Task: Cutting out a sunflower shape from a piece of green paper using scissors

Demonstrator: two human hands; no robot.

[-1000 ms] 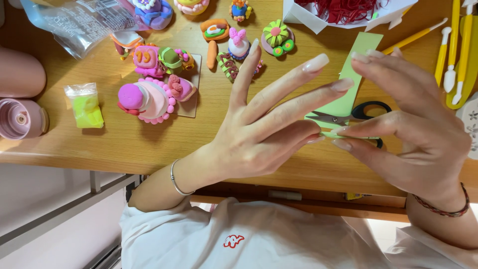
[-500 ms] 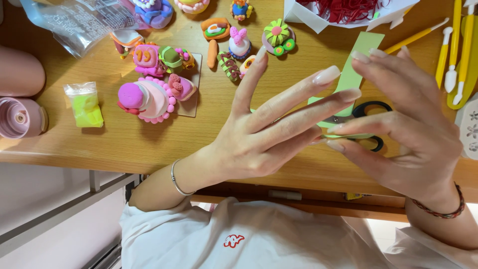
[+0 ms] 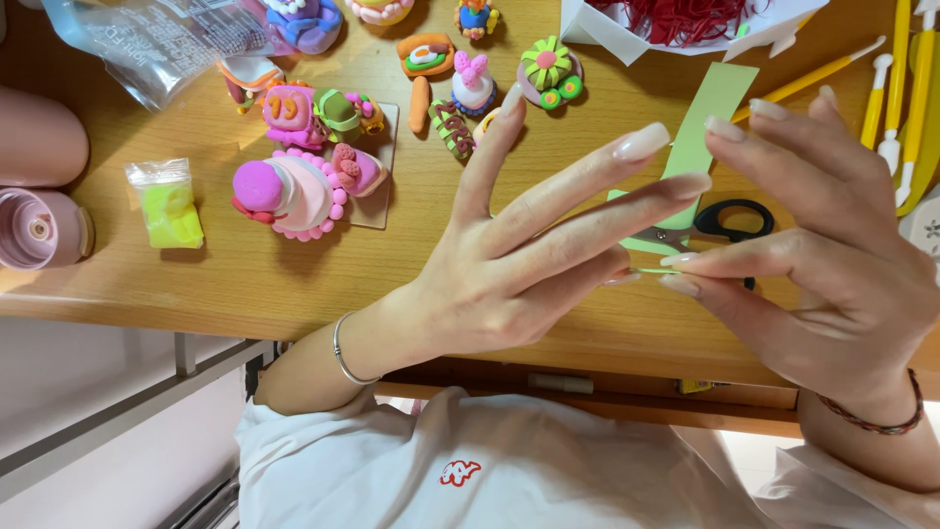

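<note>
Wooden desk (image 3: 294,284): clay figures (image 3: 304,186), scissors (image 3: 720,223) behind; both hands' fingertips (image 3: 676,263) pinching thin green strip (image 3: 648,270)

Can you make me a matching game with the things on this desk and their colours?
Things:
1. scissors handles
2. paper strip
3. small bag of clay
4. modelling tools

Colours:
A. pale green
B. black
C. yellow sticks with white tips
D. bright yellow-green

Pairs: 1-B, 2-A, 3-D, 4-C. The scissors lie on the wooden desk, partly hidden behind the right hand. The left hand meets it fingertip to fingertip, pinching a thin green sliver.
</note>
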